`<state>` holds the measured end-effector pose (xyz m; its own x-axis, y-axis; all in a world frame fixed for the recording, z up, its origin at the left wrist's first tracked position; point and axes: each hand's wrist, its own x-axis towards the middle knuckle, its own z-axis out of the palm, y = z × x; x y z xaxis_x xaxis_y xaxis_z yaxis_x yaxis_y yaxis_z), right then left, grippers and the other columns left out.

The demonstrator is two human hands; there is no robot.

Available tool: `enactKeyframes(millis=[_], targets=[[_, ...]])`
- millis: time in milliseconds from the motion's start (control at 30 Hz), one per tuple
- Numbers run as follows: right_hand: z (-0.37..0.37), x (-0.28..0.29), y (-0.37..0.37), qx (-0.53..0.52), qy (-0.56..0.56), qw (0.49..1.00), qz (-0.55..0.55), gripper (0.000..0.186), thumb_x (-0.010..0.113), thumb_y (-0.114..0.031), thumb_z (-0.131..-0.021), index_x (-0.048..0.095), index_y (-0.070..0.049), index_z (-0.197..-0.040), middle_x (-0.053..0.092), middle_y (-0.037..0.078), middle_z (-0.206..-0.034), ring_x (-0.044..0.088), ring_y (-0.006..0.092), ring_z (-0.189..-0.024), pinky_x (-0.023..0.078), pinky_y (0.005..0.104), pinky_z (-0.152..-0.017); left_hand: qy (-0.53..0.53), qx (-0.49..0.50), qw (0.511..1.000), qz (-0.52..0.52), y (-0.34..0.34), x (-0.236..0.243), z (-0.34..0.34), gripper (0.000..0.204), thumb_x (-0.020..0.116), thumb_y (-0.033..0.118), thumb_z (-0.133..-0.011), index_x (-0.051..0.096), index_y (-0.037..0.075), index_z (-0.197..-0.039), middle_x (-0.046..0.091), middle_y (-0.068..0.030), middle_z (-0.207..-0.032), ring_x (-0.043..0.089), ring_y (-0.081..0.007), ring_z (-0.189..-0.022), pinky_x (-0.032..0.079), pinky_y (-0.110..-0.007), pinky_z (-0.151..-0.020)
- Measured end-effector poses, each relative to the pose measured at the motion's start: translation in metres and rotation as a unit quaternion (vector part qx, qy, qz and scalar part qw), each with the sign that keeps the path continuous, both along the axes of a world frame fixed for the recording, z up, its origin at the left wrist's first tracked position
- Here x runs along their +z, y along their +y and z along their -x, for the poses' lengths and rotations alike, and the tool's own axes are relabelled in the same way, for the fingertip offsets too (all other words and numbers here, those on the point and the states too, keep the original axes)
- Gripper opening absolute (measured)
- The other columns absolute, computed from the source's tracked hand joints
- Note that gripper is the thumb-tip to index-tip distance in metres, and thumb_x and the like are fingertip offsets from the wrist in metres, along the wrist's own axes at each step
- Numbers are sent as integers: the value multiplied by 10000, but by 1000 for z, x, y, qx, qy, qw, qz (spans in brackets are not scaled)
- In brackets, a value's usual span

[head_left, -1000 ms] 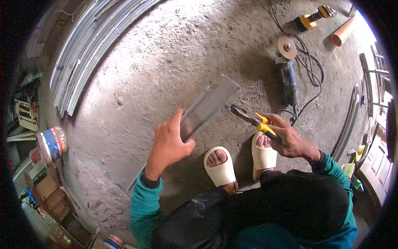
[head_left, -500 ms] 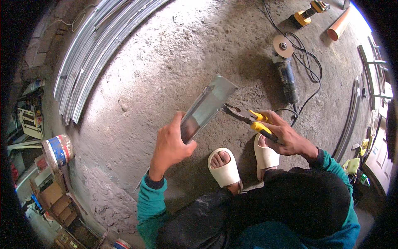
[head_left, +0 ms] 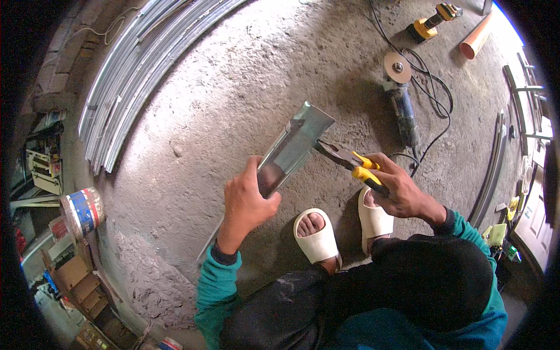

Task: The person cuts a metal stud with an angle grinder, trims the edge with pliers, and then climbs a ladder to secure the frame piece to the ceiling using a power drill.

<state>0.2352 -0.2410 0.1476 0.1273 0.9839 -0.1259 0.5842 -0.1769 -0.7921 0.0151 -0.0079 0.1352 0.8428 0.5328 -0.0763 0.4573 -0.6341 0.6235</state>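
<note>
Held at a slant in my left hand (head_left: 248,201) is a shiny metal channel piece (head_left: 300,143), its upper end raised toward the middle of the view. My right hand (head_left: 402,192) is closed on combination pliers (head_left: 364,175) with yellow and black handles. The dark jaws of the pliers reach the right edge of the metal piece near its upper end; whether they grip it I cannot tell. Below are my feet in cream slides (head_left: 315,236) and my dark trouser legs.
An angle grinder (head_left: 402,111) with cord lies right, beyond it a cordless drill (head_left: 426,26) and orange pipe (head_left: 473,38). Bundled metal profiles (head_left: 116,93) lie upper left; a bucket (head_left: 81,213) and cardboard (head_left: 76,274) are at left. Metal lengths (head_left: 490,169) lie at the right.
The metal piece and my left hand have shifted slightly right. The pliers' jaws have moved up and left, closer against the piece's edge.
</note>
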Motion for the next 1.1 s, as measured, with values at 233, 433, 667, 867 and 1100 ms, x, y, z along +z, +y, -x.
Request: enactKeyframes(millis=[233, 433, 667, 867, 1100], targets=[[3, 0, -1, -7, -8, 1000, -7, 432, 632, -84, -713, 549, 7, -1127, 451, 211, -1187, 497, 358, -1044, 405, 430, -911, 29, 26, 999, 27, 3, 15, -1, 499, 650, 138, -630, 451, 61, -1081, 614, -185, -769, 605, -413, -715, 471, -490, -668], [0, 1, 9, -8, -26, 999, -36, 411, 626, -67, -712, 557, 7, -1110, 464, 205, -1165, 515, 353, -1014, 425, 418, -883, 20, 25, 999, 37, 8, 14, -2, 483, 655, 130, -619, 455, 57, -1053, 611, -169, -771, 608, -402, -729, 478, -470, -677], [1, 13, 15, -11, -9, 1000, -12, 541, 591, 6, -657, 571, -80, -1191, 484, 203, -1179, 530, 390, -1030, 462, 411, -879, 45, 25, 998, 36, 13, 14, 4, 468, 661, 122, -605, 468, 50, -1025, 607, -160, -786, 615, -389, -749, 488, -444, -689], [1, 14, 16, -8, -15, 1000, -24, 514, 603, -18, -661, 573, -67, -1172, 487, 207, -1153, 539, 389, -992, 468, 419, -851, 42, 8, 998, 47, 14, 14, 5, 580, 689, 175, -625, 444, 39, -1132, 622, -200, -808, 613, -413, -779, 478, -486, -698], [-18, -6, 6, 75, 132, 988, 27, 370, 627, -86, -697, 559, 5, -1049, 558, 193, -960, 565, 312, -861, 458, 396, -717, 45, 23, 998, -27, 8, 5, -7, 500, 687, 126, -622, 467, 73, -1069, 620, -167, -857, 611, -400, -787, 481, -469, -679]])
